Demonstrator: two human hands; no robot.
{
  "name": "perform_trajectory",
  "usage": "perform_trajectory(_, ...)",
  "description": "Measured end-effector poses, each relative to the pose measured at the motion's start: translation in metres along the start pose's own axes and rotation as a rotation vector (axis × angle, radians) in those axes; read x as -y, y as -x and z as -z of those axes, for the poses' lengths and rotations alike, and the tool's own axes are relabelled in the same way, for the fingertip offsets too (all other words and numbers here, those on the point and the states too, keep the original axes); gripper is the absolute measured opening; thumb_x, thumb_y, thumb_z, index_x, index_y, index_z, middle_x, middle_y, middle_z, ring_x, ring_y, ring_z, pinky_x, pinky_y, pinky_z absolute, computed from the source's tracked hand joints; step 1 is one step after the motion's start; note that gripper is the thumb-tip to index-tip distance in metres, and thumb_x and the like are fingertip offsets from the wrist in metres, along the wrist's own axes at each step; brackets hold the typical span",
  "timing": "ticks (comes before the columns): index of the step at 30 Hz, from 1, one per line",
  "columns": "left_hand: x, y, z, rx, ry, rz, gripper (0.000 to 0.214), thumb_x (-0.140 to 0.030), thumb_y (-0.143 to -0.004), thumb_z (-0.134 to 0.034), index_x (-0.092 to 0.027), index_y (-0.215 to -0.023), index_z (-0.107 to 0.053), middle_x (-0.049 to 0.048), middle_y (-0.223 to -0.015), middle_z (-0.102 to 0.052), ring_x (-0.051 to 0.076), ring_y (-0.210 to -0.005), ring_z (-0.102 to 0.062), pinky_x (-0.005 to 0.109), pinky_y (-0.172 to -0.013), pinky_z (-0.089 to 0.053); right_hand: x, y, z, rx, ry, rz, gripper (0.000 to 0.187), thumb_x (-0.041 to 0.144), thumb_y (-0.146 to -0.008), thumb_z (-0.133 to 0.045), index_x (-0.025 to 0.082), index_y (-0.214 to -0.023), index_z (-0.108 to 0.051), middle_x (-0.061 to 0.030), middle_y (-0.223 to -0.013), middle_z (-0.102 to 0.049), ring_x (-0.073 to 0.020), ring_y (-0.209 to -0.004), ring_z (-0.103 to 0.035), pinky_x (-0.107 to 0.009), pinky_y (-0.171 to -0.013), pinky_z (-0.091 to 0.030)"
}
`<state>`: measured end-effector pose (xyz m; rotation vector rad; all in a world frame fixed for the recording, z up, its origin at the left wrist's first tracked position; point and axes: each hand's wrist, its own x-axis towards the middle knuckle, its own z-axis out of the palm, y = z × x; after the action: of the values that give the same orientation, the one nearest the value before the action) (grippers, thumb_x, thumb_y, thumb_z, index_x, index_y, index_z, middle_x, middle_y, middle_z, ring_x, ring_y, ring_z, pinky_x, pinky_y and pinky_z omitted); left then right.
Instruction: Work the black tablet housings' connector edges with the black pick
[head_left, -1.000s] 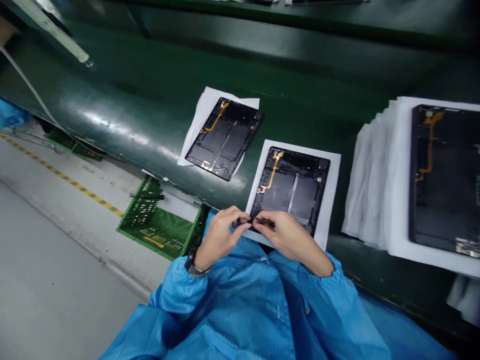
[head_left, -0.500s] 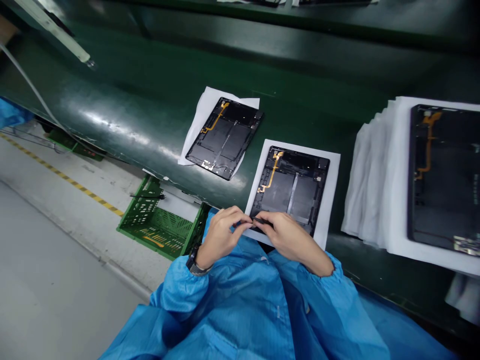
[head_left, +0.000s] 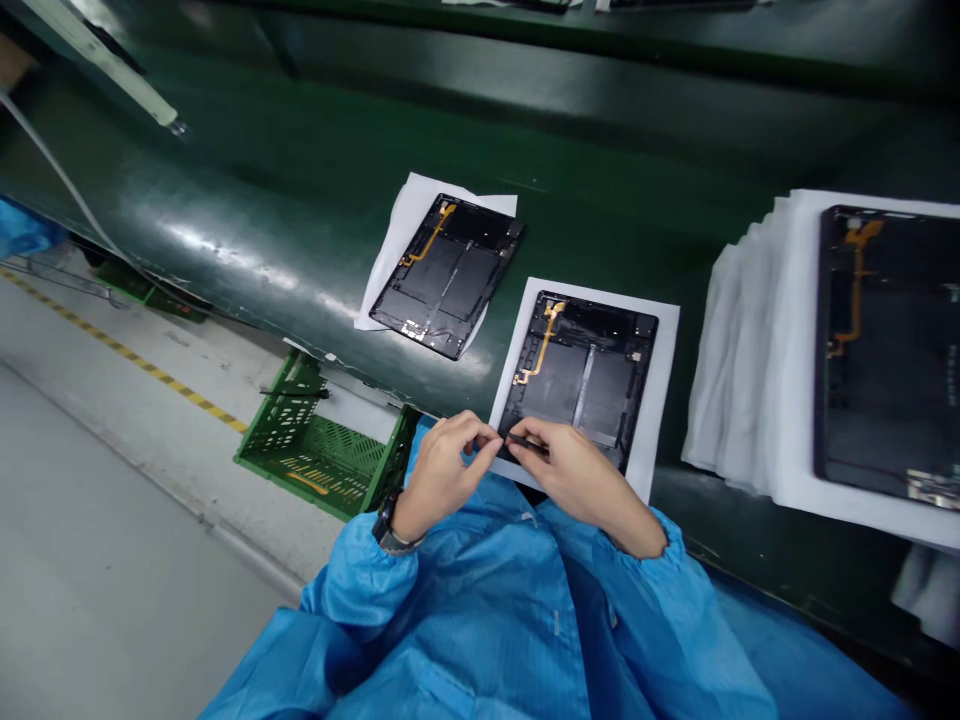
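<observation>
In front of me an opened tablet (head_left: 551, 385) lies on a white sheet (head_left: 649, 440), its dark inside facing up and an orange flex cable (head_left: 544, 355) along its left part. My right hand (head_left: 574, 470) pinches a slim black tool (head_left: 525, 442), its tip pointing left over the tablet's near left corner. Thumb and forefinger of my left hand (head_left: 448, 462) are pressed together at that same corner, close to the tool's tip. Whatever they hold is too small to make out. Both hands cover the tablet's near edge.
A second opened tablet (head_left: 450, 275) rests on white paper to the left. At right, another tablet (head_left: 892, 360) tops a stack of white sheets (head_left: 742, 370). Below the green bench's (head_left: 225, 200) edge stands a green crate (head_left: 315, 450). A pale arm-like bar (head_left: 112, 65) extends over the far left.
My hands stay at the tablet's near left corner. The left fingertips have shifted very slightly, and the black tool remains in my right hand.
</observation>
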<state>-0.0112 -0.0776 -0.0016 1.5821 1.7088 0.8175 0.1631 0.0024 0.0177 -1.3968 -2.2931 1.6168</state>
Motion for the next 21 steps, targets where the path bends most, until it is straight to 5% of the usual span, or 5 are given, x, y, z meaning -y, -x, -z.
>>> perform_trajectory(11,-0.011,-0.001,-0.003,-0.033,-0.060,0.110,0.014,-0.013,-0.090,-0.063,-0.019,-0.078,-0.060,-0.0029,-0.076,-0.055,0.013,-0.072,-0.052,0.027,-0.071,-0.038,0.010,-0.002,-0.004,-0.043,0.102,-0.045,0.015,0.025,-0.097,-0.053,0.023,-0.090,-0.066,-0.0022,-0.084,-0.074,-0.0189,-0.078,-0.066,-0.027,-0.067,-0.035)
perform_trajectory(21,0.003,-0.006,0.010,-0.037,0.054,0.149,0.010,-0.018,-0.094,-0.059,-0.019,-0.088,-0.066,-0.0019,-0.080,-0.062,0.010,-0.067,-0.053,0.024,-0.064,-0.040,0.023,-0.007,-0.002,0.034,0.341,-0.091,0.019,0.023,-0.100,-0.048,0.023,-0.092,-0.066,-0.0065,-0.090,-0.077,-0.0231,-0.087,-0.071,-0.029,-0.063,-0.029)
